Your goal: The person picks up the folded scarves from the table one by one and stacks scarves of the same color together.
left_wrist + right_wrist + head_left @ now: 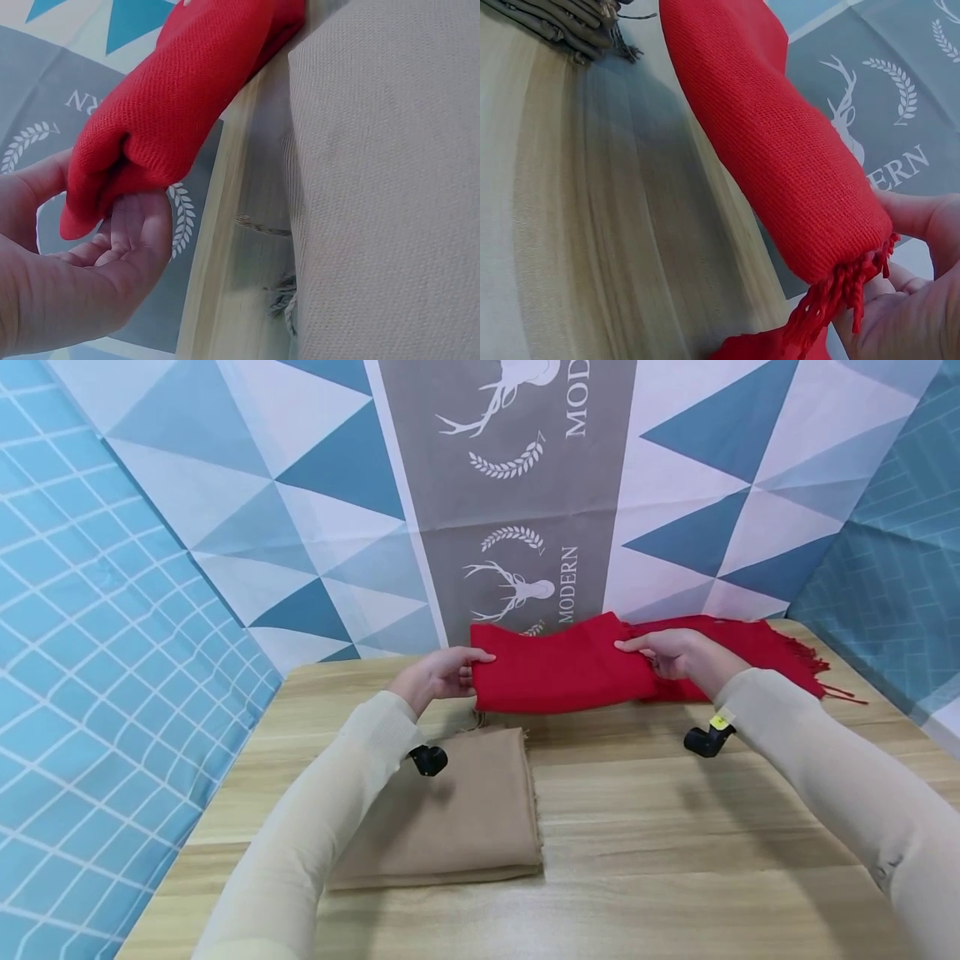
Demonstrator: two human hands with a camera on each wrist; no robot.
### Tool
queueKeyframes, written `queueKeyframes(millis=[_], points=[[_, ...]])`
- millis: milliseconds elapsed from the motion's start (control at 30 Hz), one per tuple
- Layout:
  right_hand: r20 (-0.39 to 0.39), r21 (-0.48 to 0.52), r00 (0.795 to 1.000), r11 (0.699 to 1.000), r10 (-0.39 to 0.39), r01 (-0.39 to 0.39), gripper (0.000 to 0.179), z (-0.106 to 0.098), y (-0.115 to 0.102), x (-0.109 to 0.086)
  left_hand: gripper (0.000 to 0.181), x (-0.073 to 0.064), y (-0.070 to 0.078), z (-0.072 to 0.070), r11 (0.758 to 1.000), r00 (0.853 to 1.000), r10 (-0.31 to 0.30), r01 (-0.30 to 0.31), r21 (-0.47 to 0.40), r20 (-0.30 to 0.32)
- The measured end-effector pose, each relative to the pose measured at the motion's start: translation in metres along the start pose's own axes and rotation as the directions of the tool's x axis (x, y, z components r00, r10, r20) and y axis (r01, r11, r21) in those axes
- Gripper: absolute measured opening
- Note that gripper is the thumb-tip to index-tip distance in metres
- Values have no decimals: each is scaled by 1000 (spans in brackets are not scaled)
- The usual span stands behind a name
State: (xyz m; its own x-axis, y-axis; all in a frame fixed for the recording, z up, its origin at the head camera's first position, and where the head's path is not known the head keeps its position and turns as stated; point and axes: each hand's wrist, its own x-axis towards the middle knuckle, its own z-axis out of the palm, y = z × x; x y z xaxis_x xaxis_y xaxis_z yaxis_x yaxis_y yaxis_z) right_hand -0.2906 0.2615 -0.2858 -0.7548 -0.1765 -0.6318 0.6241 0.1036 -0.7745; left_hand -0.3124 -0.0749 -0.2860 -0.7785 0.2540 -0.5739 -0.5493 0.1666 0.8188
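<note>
A folded red scarf point(558, 668) is held up off the table near its back edge. My left hand point(444, 672) pinches its left end, thumb on top and fingers beneath; the left wrist view shows the fold point(172, 105) between them. At the other end my right hand point(671, 652) grips the scarf, where red fringe point(836, 296) hangs by the fingers in the right wrist view. Another red fringed length point(750, 647) lies on the table behind the right hand. Nearer me, below the left hand, a folded beige scarf point(465, 810) lies flat.
The wooden table point(675, 843) meets a patterned backdrop point(330, 527) at the back. Blue tile-print sheets point(97, 610) stand along the sides. Black wrist cameras point(429, 760) hang under both forearms.
</note>
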Motion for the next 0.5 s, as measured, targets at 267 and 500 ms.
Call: queueKeyframes(millis=[267, 500], points=[[-46, 11, 999, 1000, -7, 7, 36, 1, 7, -5, 38, -1, -3, 4, 1000, 1000, 3, -3, -20, 11], [-41, 24, 998, 999, -45, 46, 36, 1, 12, -12, 43, -2, -6, 7, 1000, 1000, 16, -15, -26, 20]])
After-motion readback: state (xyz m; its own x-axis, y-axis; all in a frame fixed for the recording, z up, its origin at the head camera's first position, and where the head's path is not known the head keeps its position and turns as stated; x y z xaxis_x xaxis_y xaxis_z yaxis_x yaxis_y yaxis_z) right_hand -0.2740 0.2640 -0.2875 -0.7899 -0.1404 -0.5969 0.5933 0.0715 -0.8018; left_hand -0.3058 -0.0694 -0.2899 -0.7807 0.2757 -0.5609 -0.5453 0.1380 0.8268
